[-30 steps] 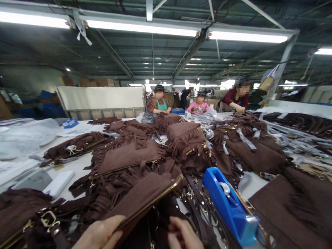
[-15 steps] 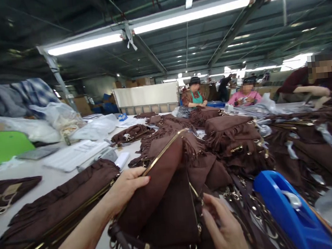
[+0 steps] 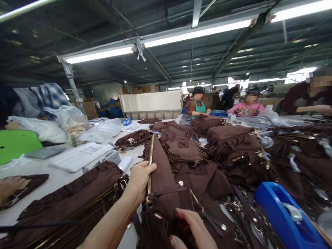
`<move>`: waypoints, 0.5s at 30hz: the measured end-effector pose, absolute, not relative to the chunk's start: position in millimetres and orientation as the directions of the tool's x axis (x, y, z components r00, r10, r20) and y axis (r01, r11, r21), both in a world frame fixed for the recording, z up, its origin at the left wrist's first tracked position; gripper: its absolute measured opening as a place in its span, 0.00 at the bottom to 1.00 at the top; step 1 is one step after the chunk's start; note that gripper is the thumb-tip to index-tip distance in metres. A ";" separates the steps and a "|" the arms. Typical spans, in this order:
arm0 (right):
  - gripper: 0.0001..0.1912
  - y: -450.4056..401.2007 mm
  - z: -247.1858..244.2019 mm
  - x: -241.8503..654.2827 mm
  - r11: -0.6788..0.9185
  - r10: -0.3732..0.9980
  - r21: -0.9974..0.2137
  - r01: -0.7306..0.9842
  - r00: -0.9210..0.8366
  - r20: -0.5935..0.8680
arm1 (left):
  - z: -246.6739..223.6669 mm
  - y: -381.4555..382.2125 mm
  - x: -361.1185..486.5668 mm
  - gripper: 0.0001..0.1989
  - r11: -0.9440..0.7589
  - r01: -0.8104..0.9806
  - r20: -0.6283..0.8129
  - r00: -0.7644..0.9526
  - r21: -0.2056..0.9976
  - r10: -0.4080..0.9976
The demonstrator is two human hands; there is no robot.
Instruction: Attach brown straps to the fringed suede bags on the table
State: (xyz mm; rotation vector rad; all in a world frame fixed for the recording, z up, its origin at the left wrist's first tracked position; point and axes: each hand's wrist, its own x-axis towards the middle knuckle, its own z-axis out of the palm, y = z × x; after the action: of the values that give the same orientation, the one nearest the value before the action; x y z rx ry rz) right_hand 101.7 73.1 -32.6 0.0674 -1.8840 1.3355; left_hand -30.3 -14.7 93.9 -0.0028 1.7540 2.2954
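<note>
My left hand (image 3: pixel 141 179) grips a dark brown fringed bag (image 3: pixel 161 167) by its upper edge, thumb on the front beside a gold zipper (image 3: pixel 151 153). The bag is held up on a slant, its fringe (image 3: pixel 152 234) hanging at the lower front. A thin brown strap with a gold tip (image 3: pixel 181 183) lies across its face. My right hand (image 3: pixel 195 234) is at the lower right of the bag, by the fringe, thumb and forefinger apart. Its other fingers are partly cut off by the frame's bottom edge.
Brown bags (image 3: pixel 231 142) are heaped behind and to the right. A blue tape dispenser (image 3: pixel 290 214) stands at right, beside straps with metal clasps (image 3: pixel 249 218). Gold-zippered brown pieces (image 3: pixel 70 191) lie at left, where another person's hand (image 3: pixel 6 190) touches a brown piece. Several people work farther back.
My left hand has turned the bag more upright, bringing its zipper and fringe into view. My right hand has moved left and down toward the fringe. Another person's hand has appeared at left.
</note>
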 end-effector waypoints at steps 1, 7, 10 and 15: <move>0.17 73.1 -30.6 101.1 0.444 0.383 -0.765 -0.467 -0.673 0.633 | 92.9 -12.5 -28.2 0.07 -0.244 -0.200 -0.152 -0.968 0.949 0.202; 0.16 88.8 -5.5 108.2 0.697 0.402 -0.615 -0.370 -0.509 0.761 | 81.0 -2.4 -19.5 0.13 -0.238 -0.132 -0.073 -0.967 0.962 0.244; 0.22 100.0 9.1 110.7 0.895 0.251 -0.367 -0.254 -0.394 0.884 | 74.2 1.2 -19.2 0.15 -0.199 -0.098 -0.046 -0.966 0.975 0.253; 0.20 68.2 -5.0 98.6 0.878 0.030 -0.244 -0.412 -0.460 0.887 | 72.7 -5.9 -23.0 0.20 -0.065 -0.121 -0.099 -0.959 0.991 0.266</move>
State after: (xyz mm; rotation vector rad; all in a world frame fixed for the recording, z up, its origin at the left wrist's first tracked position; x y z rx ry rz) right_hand 98.6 68.2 -5.0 0.2789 -1.9919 0.5269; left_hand -23.0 -5.9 72.7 0.1578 1.9450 2.1113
